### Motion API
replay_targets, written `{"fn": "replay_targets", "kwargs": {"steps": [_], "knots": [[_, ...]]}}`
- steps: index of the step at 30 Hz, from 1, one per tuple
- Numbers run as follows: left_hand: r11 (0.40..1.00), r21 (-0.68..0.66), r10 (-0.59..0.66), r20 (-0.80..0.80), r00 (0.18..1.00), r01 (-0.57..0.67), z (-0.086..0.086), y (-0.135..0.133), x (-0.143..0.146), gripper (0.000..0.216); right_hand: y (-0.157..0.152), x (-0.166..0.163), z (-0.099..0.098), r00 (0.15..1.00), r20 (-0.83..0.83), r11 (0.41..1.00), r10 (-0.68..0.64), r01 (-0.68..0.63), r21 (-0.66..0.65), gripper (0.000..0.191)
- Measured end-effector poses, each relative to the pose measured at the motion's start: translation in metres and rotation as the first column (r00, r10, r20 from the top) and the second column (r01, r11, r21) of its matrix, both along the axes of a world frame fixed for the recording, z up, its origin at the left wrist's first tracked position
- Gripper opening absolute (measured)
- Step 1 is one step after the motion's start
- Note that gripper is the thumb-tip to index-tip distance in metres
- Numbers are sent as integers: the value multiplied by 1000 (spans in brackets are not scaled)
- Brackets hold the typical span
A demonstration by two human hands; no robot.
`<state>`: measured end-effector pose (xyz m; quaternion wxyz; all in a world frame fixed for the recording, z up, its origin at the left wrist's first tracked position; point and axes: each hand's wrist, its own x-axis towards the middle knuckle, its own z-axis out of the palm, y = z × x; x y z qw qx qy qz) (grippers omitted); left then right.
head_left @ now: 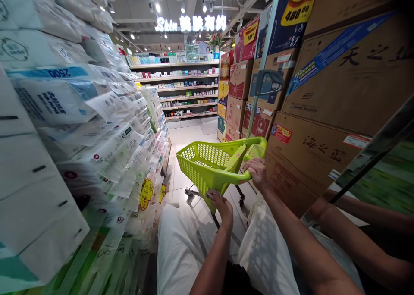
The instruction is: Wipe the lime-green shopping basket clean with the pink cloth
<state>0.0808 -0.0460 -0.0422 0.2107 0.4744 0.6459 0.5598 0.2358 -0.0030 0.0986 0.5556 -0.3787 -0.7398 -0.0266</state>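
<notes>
A lime-green plastic shopping cart (213, 163) stands in the aisle in front of me, its basket showing nothing inside. My right hand (258, 172) is closed around the green handle bar at the cart's near right corner. My left hand (221, 205) presses against the near lower edge of the basket, fingers curled on it. Both forearms reach forward over my white-trousered legs.
Stacked packs of tissue and paper goods (80, 127) wall the left side. Cardboard boxes (326, 96) pile high on the right, with a metal pole (263, 66) beside them. Shelves of small products (184, 88) close the aisle's far end. A reflective panel (371, 170) sits at right.
</notes>
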Motion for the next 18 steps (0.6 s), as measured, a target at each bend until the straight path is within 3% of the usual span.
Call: {"fn": "replay_targets", "kwargs": {"steps": [6,10,13,18], "knots": [[993,118,1,-22,1000,2,46,-14,8,79,4,-3,1,1000,8,1000,0,1,-8,31],[965,169,-166,-210,963,203,83,-18,-6,82,1,-4,1,1000,16,1000,-1,1,-13,31],[929,124,-283,-366,886,348,107,-8,-28,83,-1,-3,2,1000,16,999,12,-11,-34,32],[943,17,-297,-400,867,331,120,28,-70,71,5,11,3,998,38,995,53,-49,-83,32]]}}
